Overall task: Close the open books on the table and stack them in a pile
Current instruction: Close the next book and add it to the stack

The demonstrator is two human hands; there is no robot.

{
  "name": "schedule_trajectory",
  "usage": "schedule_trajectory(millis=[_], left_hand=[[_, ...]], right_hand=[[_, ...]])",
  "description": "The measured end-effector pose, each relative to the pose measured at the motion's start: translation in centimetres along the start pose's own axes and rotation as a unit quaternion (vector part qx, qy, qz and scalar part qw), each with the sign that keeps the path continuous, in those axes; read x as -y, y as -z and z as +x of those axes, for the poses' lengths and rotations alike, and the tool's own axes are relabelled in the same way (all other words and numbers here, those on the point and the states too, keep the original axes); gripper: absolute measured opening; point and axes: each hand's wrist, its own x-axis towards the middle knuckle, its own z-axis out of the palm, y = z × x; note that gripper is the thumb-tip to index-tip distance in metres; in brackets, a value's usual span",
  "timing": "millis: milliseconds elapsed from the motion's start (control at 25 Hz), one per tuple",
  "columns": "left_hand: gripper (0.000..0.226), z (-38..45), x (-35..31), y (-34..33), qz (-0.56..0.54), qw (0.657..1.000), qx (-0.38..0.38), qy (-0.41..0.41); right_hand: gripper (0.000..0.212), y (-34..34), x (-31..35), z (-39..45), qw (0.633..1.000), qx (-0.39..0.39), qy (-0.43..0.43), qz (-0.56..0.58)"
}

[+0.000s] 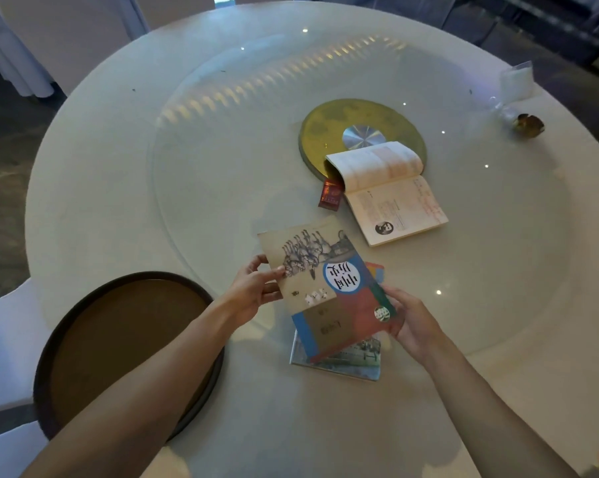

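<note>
I see the lower book (339,362) mostly hidden under the closed book (329,291); only its near edge shows. My left hand (256,293) and right hand (412,322) clamp the closed book's side edges; its long axis runs away from me, tilted slightly left, title upside down. The open book (391,194) lies farther on the table (118,167).

A closed illustrated book (329,291) sits over another closed book (339,362); a third book (387,191) lies open.
</note>
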Motion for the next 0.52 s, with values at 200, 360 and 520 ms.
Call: schedule_trajectory(millis=[200, 360, 520], left_hand=[[0.040, -0.1, 1.8, -2.8, -0.083, 0.996, -0.009, -0.024], [0.048, -0.3, 3.9, -6.1, -0.147, 0.988, -0.038, -0.036], [0.047, -1.5, 6.6, -9.0, -0.187, 0.980, -0.043, -0.045]], right_hand=[[0.046, 0.8, -5.0, -1.5, 0.964, 0.024, 0.000, 0.266], [0.048, -1.7, -6.9, -2.4, 0.952, 0.026, 0.013, 0.304], [0.054, -3.8, -6.8, -1.8, 0.947, -0.028, 0.049, 0.316]])
